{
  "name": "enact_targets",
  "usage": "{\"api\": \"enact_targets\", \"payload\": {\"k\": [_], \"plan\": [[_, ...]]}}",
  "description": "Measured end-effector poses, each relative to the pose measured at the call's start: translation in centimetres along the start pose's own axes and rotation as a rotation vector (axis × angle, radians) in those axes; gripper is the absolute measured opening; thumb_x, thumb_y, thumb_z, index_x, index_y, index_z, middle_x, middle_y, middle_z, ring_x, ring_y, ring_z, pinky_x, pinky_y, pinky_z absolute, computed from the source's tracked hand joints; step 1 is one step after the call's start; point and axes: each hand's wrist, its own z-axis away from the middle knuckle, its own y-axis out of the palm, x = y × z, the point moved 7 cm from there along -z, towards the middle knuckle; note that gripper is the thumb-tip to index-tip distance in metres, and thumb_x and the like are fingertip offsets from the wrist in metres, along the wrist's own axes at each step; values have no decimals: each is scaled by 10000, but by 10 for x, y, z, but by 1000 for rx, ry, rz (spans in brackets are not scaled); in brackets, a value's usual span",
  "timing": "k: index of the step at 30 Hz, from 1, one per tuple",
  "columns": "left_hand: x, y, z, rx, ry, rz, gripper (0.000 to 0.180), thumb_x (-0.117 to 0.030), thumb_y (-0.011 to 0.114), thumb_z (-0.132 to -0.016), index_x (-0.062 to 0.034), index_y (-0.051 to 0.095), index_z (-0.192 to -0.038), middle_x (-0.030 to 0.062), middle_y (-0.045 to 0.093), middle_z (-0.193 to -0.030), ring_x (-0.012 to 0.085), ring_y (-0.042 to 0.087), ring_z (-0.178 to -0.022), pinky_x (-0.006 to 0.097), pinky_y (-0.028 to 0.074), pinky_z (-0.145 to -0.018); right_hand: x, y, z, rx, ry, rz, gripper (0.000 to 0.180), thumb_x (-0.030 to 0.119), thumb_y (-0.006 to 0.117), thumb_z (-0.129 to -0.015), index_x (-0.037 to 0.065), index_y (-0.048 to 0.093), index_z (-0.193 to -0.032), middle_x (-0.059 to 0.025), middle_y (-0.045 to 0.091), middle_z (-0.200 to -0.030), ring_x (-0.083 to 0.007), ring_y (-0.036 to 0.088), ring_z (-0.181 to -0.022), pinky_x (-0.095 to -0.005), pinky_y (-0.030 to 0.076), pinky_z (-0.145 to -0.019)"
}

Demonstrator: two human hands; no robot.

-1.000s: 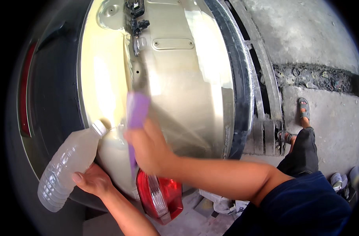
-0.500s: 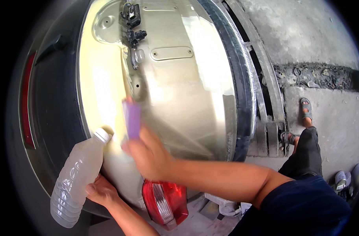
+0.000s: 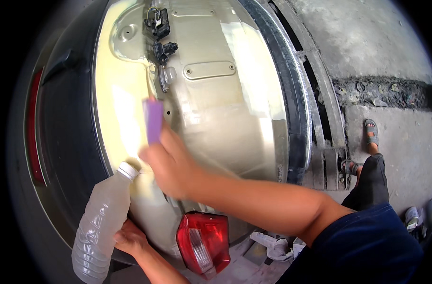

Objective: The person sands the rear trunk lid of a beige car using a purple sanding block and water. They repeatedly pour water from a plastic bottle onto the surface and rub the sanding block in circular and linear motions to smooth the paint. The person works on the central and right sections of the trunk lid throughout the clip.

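My left hand (image 3: pixel 130 238) is wrapped round a clear ribbed plastic bottle (image 3: pixel 100 225) that is tilted, its white cap up and toward the panel. The liquid inside looks cloudy. In my right hand (image 3: pixel 171 163) I grip a purple rectangular block (image 3: pixel 153 120), slightly blurred, against the car body panel (image 3: pixel 216 123). The block lies along the edge between the pale yellow coated strip (image 3: pixel 114 90) and the bare beige metal. Its underside is hidden. A red and clear tail light (image 3: pixel 204 244) sits below my right wrist.
Black latch parts (image 3: pixel 161 23) with wiring stick out of the panel's upper part. The dark rear door (image 3: pixel 67 118) is on the left, the bumper edge (image 3: pixel 299 118) on the right. Beyond lie a concrete floor (image 3: pixel 362 38) and a debris-filled channel (image 3: pixel 386 92).
My right hand has moved up along the panel with the purple block. The bottle in my left hand sits slightly lower and further right. The whole view has shifted a little.
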Motion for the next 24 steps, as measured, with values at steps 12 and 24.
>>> {"api": "enact_targets", "payload": {"k": [12,24], "plan": [[6,19,-35,47,-81,138,796,-582,590,-896,81,485,-1323,225,595,-1273,356,605,-1165,458,499,-996,-3,-4,15,71,-78,123,739,66,424,-819,-150,147,-1470,-353,53,-1561,-463,37,-1476,-435,84,-1210],[-9,70,-75,26,7,104,814,-580,577,-904,118,476,-1310,252,590,-1259,370,580,-1190,496,407,-1092,13,3,38,70,-183,128,719,101,412,-860,-189,130,-1454,-375,46,-1547,-483,20,-1469,-473,68,-1203]]}}
